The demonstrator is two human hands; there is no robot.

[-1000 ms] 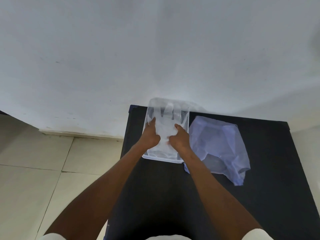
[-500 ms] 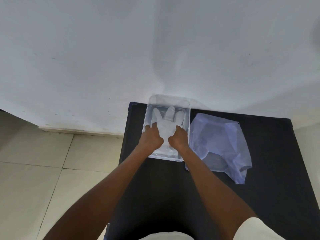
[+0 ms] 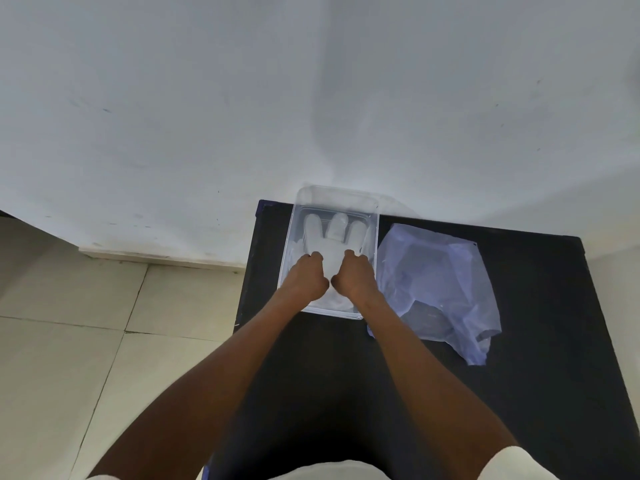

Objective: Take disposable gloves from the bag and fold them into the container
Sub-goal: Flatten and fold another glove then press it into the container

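A clear plastic container (image 3: 375,216) stands at the far left end of the black table (image 3: 519,393), against the wall. A white disposable glove (image 3: 335,233) lies flat inside it, its fingers pointing away from me. My left hand (image 3: 304,277) and my right hand (image 3: 355,275) rest side by side on the glove's palm and cuff, fingers curled and pinching the glove. A crumpled pale blue plastic bag (image 3: 440,285) lies on the table just right of the container, apart from both hands. The cuff end of the glove is hidden under my hands.
A white wall (image 3: 311,98) rises directly behind the table. Beige floor tiles (image 3: 69,323) lie to the left, beyond the table's left edge. The table's near and right parts are bare black surface.
Both hands have drawn closer together and slid toward me along the glove, curling from flat pressing into fists. More of the glove's fingers now show in the container.
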